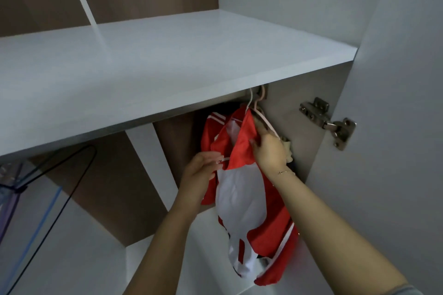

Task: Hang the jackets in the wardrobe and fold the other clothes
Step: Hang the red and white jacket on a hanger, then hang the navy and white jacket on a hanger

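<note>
Head view shows a big white wooden wardrobe shelf (167, 60). Under it, a soft red and white jacket (242, 189) hangs on a thin pink hanger (257, 105). It looks light and floppy, best held near the collar. The right hand (269, 151) grips the collar. The left hand (201, 172) pinches the front zip edge.

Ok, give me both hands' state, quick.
Left hand: pinching the zipper edge of the red jacket.
Right hand: gripping the jacket's collar, near the hanger.
</note>
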